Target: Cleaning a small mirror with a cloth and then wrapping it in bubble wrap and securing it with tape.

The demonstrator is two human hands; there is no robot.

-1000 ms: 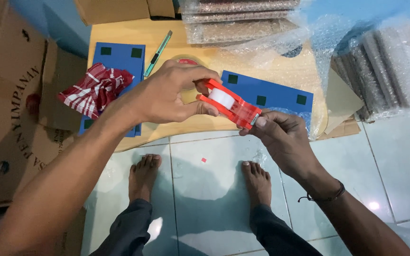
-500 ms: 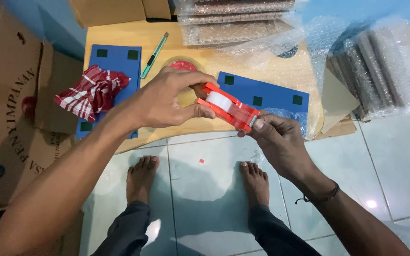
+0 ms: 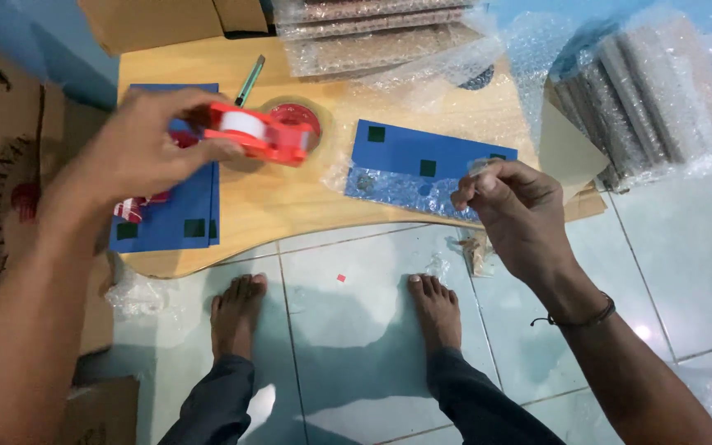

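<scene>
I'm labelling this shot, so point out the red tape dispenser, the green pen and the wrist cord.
red tape dispenser [image 3: 261,136], head view, on its red body.
green pen [image 3: 250,80], head view, mid-barrel.
wrist cord [image 3: 583,318], head view, on the dark band.

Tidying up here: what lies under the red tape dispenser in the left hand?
Below the red tape dispenser are a tape roll and wooden table; the left hand hides the rest.

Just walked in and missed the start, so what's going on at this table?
A person stands barefoot at a low wooden table. The left hand holds a red tape dispenser above the table. The right hand pinches a clear strip of tape over a blue board partly covered in bubble wrap. A second blue board lies under the left hand, and bubble-wrapped bundles sit nearby.
</scene>
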